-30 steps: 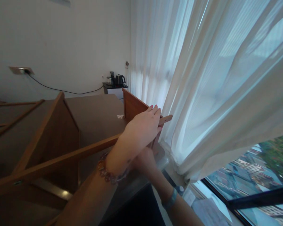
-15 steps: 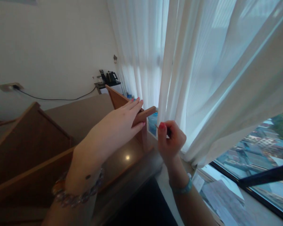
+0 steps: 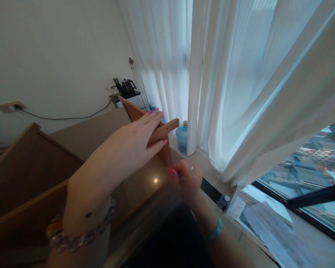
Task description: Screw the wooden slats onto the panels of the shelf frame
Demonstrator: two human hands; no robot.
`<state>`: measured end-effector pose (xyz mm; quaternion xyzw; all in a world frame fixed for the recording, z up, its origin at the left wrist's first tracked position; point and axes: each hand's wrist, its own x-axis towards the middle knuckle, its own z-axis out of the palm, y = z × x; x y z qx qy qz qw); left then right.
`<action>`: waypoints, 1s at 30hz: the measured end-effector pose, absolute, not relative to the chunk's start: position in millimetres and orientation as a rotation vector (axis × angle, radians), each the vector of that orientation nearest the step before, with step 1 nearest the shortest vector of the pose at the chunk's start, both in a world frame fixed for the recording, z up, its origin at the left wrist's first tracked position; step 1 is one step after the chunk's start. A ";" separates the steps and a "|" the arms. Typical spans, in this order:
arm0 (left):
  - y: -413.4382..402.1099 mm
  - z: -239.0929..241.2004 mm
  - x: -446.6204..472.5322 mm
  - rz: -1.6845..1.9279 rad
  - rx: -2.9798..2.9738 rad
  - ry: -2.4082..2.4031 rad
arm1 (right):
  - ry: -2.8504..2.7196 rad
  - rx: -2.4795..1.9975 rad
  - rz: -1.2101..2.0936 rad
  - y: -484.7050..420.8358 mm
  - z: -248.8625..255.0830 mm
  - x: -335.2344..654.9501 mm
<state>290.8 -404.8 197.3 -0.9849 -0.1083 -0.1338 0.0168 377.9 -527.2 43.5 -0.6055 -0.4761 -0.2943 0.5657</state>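
My left hand (image 3: 125, 145) wraps over a narrow wooden bar (image 3: 167, 128), fingers on top and thumb underneath. The bar's free end sticks out past my fingers and shows a small hole. It lies at the upper edge of a brown wooden panel (image 3: 165, 152), part of a piece of wooden furniture. Lower and to the right, my right hand (image 3: 188, 178) is closed near that panel's lower end, slightly blurred. What it holds is hidden by the fingers. Below both hands spreads a smooth brown board (image 3: 145, 186) with a bright light reflection.
Slanted wooden boards (image 3: 30, 160) stand at left. A black kettle (image 3: 128, 86) sits on a small cabinet by the wall. Beside the white curtain (image 3: 217, 93) is a blue water jug (image 3: 182, 137). Papers (image 3: 270, 227) lie on the sill at right, near a dark-capped bottle (image 3: 223, 201).
My right hand has moved down and left, towards the panel; the thin tip that showed at its thumb is now hidden. My left hand keeps its hold on the bar. The view has shifted slightly.
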 end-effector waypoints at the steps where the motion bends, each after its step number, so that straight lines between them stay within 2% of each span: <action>1: -406.0 197.7 290.2 -0.426 -3.061 -0.335 | -1.052 -1.479 -0.679 -531.0 31.7 379.6; 5: -409.2 198.7 288.3 -0.433 -3.064 -0.327 | -0.840 -1.705 -0.678 -540.8 8.1 379.2; 10: -407.6 198.8 289.9 -0.406 -3.067 -0.373 | -1.421 -1.732 -0.667 -510.1 24.7 335.6; 16: -409.8 200.9 291.0 -0.360 -3.069 -0.388 | -1.778 -2.209 0.007 -448.3 36.9 313.0; 19: -410.3 201.0 290.0 -0.370 -3.069 -0.385 | -1.764 -2.263 0.138 -435.0 33.4 314.5; 23: -409.1 200.3 289.7 -0.383 -3.065 -0.384 | -1.733 -2.303 0.158 -441.9 38.5 312.7; 26: -409.1 200.2 290.0 -0.388 -3.067 -0.373 | -1.695 -2.287 0.153 -478.8 56.6 317.1; 30: -411.7 201.4 289.6 -0.397 -3.069 -0.370 | -1.637 -2.041 -0.122 -557.1 110.2 348.4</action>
